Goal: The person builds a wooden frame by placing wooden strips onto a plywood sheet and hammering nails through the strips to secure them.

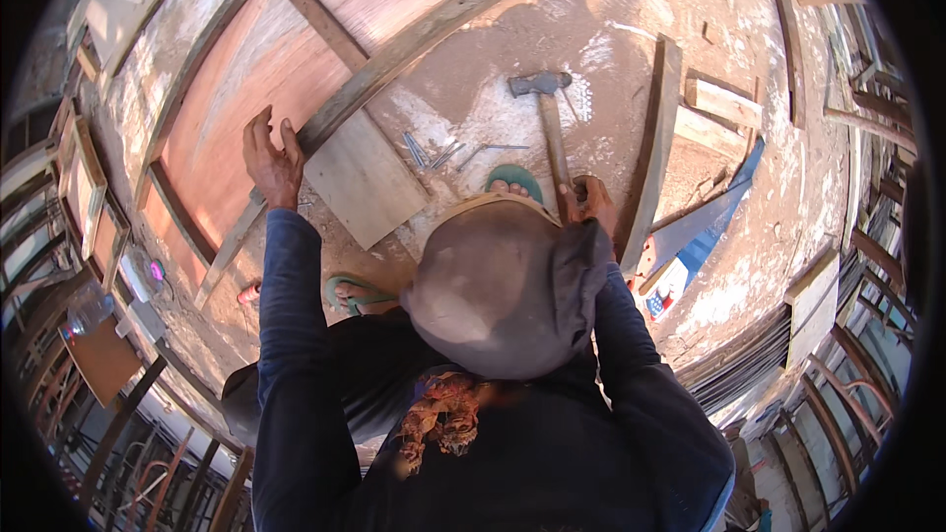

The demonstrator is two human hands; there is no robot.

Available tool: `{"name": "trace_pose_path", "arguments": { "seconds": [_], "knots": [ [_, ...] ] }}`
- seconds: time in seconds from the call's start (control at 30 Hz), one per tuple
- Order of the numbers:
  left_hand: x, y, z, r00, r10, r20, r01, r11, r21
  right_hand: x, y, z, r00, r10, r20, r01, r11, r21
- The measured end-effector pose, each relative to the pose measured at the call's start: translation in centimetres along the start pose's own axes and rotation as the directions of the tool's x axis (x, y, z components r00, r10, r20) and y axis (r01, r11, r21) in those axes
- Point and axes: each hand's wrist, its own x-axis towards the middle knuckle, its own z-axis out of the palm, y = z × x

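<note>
My left hand [274, 160] has its fingers apart beside the end of a long wooden batten [414, 44], part of a frame on a pinkish plywood panel [232, 89]. Whether it touches the wood is hard to tell. My right hand [591, 199] is closed round the lower end of the wooden handle of a hammer [550, 123], whose metal head points away from me. Left of the hammer, several loose nails [416, 150] lie on the ground. A small square board [365, 177] lies at the edge of the batten, nearer to me.
A dark cap [503, 286] covers the middle of the view, above my sandalled feet [512, 180]. Right of my right hand are a long timber [652, 138], short wood pieces [724, 103] and a blue tapering thing [709, 232]. Stacked thin strips [739, 365] lie at the lower right.
</note>
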Motion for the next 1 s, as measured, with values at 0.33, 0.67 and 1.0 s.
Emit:
{"name": "trace_pose_path", "arguments": {
  "seconds": [0.33, 0.67, 1.0],
  "knots": [
    [-2.9, 6.3, 2.9, 0.753, 0.383, 0.535, -0.268, 0.921, -0.283, 4.1, -0.6, 1.7, 0.950, 0.249, 0.190, -0.176, 0.926, -0.334],
    [-4.8, 8.9, 8.0, 0.651, 0.417, 0.634, -0.226, 0.904, -0.363, 7.1, -1.9, -0.1, 0.723, 0.266, 0.638, -0.592, 0.715, 0.373],
    [-8.2, 12.8, 9.8, 0.625, 0.272, 0.732, -0.195, 0.962, -0.191, 7.9, -1.6, -1.3, 0.674, 0.140, 0.726, -0.606, 0.668, 0.433]
  ]
}}
